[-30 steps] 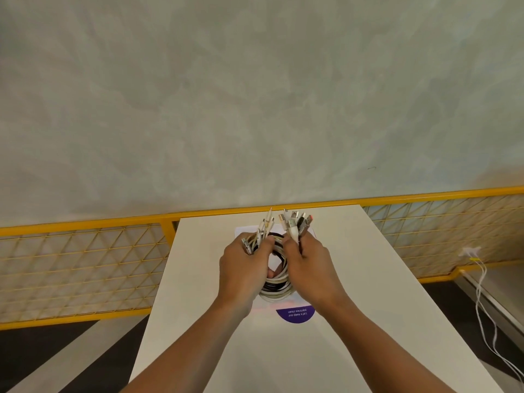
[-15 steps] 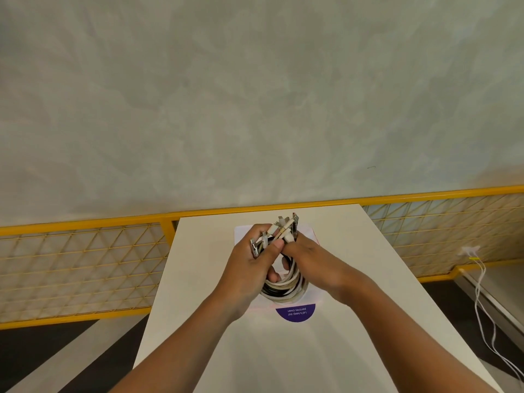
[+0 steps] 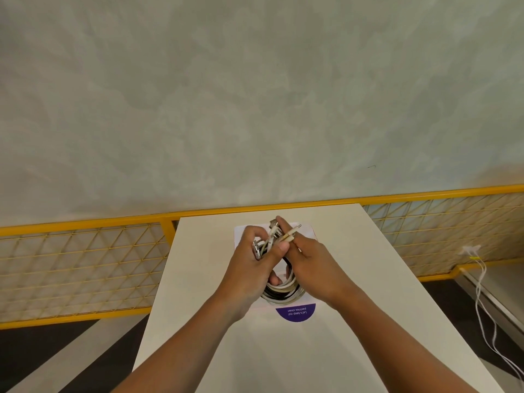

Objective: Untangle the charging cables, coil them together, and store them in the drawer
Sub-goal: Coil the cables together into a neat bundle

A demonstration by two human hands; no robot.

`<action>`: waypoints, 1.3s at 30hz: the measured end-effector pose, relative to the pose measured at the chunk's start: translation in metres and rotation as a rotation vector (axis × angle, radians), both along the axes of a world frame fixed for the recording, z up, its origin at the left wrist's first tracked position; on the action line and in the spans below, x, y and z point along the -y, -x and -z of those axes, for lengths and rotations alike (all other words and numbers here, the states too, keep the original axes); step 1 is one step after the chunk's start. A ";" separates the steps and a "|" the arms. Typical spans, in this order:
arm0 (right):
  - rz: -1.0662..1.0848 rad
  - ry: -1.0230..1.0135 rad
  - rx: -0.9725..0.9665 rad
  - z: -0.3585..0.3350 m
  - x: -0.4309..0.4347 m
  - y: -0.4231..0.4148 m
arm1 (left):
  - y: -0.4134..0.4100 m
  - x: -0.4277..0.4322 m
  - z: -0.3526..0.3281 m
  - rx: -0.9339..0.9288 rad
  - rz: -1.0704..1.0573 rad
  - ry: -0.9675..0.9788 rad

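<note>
both hands grip the coiled cables [image 3: 282, 292] above the middle of the white table [image 3: 368, 279]: left hand [image 3: 252, 268] wrapping the loops, right hand [image 3: 309, 262] pinching plug ends. light, springy; best clamped across the bundle.

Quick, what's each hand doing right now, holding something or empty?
Left hand: closed, gripping the coiled charging cables.
Right hand: closed, pinching the plug ends at the top of the coil.
</note>
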State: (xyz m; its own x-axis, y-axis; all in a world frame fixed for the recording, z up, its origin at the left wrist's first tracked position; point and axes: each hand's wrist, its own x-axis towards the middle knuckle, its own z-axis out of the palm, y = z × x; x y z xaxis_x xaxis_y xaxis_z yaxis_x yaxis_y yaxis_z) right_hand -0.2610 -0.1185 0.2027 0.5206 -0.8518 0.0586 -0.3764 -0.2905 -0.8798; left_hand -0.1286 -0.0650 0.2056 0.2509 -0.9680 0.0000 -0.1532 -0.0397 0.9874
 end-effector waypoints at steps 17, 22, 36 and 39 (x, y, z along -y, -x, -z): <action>-0.100 -0.055 -0.129 0.004 -0.003 0.009 | -0.004 -0.002 0.012 -0.395 -0.060 -0.170; -0.111 -0.115 -0.102 0.014 -0.006 0.015 | -0.006 -0.003 0.024 -0.276 -0.038 -0.196; 0.000 -0.306 0.043 0.042 -0.009 0.014 | -0.028 -0.019 0.037 -0.502 0.093 -0.357; -0.012 -0.336 0.055 0.048 -0.012 0.016 | -0.030 -0.024 0.044 -0.515 0.111 -0.373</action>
